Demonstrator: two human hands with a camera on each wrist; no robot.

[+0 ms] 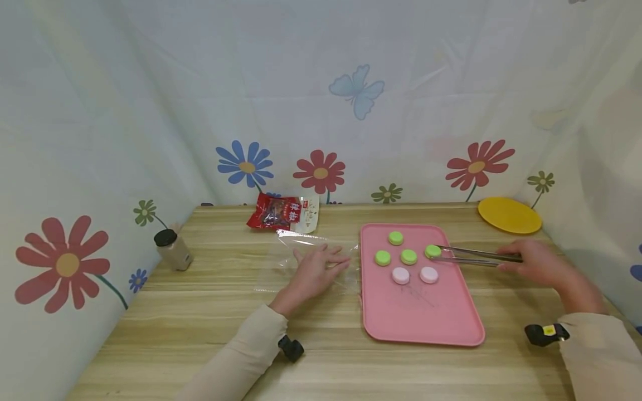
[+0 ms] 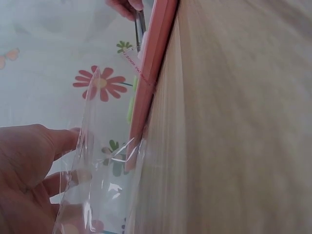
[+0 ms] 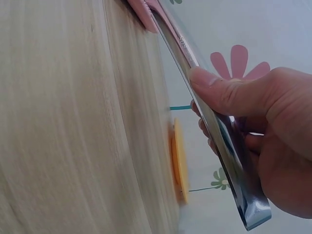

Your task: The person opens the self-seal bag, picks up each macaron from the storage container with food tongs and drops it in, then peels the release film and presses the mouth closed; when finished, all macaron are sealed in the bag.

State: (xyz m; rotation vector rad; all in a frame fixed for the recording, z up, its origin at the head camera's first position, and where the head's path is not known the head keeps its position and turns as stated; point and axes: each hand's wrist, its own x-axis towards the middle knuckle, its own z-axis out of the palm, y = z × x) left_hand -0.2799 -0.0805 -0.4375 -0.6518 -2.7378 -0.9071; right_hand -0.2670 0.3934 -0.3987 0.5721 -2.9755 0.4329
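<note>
In the head view, my right hand (image 1: 534, 264) grips metal tongs (image 1: 484, 254). Their tips sit on either side of a green macaron (image 1: 433, 251) at the right edge of a pink tray (image 1: 421, 323). More green macarons (image 1: 408, 257) and two pink ones (image 1: 428, 274) lie on that tray. The right wrist view shows thumb and fingers round the tongs (image 3: 229, 146). Left of the tray, my left hand (image 1: 316, 272) is over a clear plastic bag (image 1: 281, 262) with fingers spread. Seen from the left wrist, some of those fingers lie behind the raised film (image 2: 92, 161).
A red and white snack packet (image 1: 286, 213) lies at the back of the wooden table (image 1: 200, 334). To the far left stands a jar with a black lid (image 1: 173, 249). A yellow plate (image 1: 510, 215) occupies the back right corner, beyond my right hand.
</note>
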